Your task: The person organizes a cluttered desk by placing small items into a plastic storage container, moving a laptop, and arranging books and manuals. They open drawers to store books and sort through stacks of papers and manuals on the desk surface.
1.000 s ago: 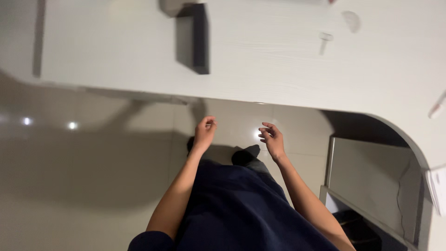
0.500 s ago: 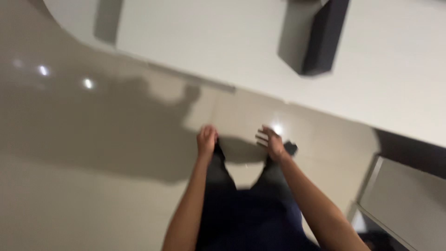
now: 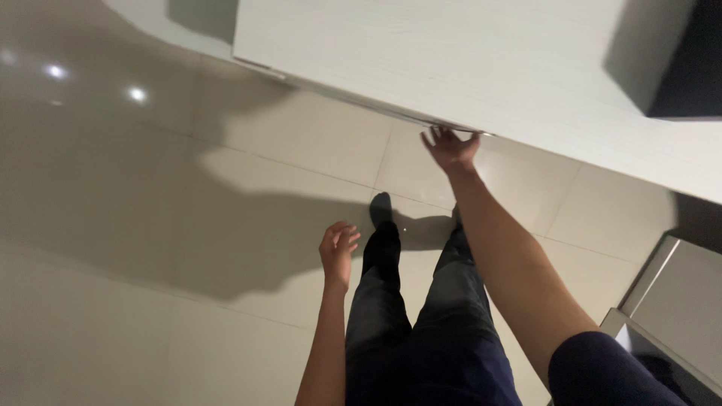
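Right hand (image 3: 451,149) outstretched, grip seemingly on white desk (image 3: 466,68) edge; left hand (image 3: 338,252) loosely curled, empty.

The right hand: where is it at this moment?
In the head view, the right hand reaches forward to the near edge of the white desk, upper centre, ahead of the left hand.

The fingertips of the right hand (image 3: 451,149) were hidden under the desk (image 3: 466,68) edge; the black box (image 3: 688,71) was cut off at the right.

Glossy beige tiled floor (image 3: 150,188) with 2 light reflections (image 3: 90,83), beneath a pale wood-grain desk (image 3: 451,60).
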